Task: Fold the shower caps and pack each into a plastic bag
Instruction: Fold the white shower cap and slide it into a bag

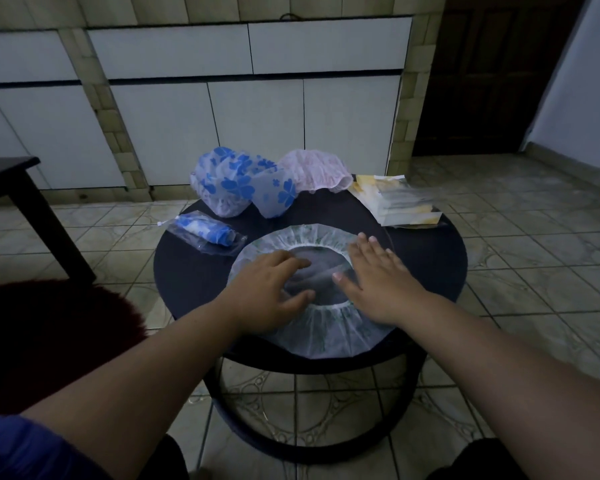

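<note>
Step in hand: flattening. The translucent white shower cap with faint green print (312,327) lies spread, opening up, at the near edge of the round black tabletop (426,268); take this cap as the landmark.

Left of the cap's opening, the left hand (267,289) presses the rim, fingers loosely bent and holding nothing. Right of the opening, the right hand (374,275) lies flat, fingers straight and spread.

Judgement: the next move calls for lifting one rim edge and folding it across, keeping the slippery film pinned.

Behind-left of the cap: a clear plastic bag holding a folded blue cap (205,233). Behind it: blue-flowered caps (236,185), then a pink cap (312,169). Behind-right: a stack of clear plastic bags with yellow backing (399,199).

Room: tiled floor (520,299), white cabinet doors (257,112) beyond.
</note>
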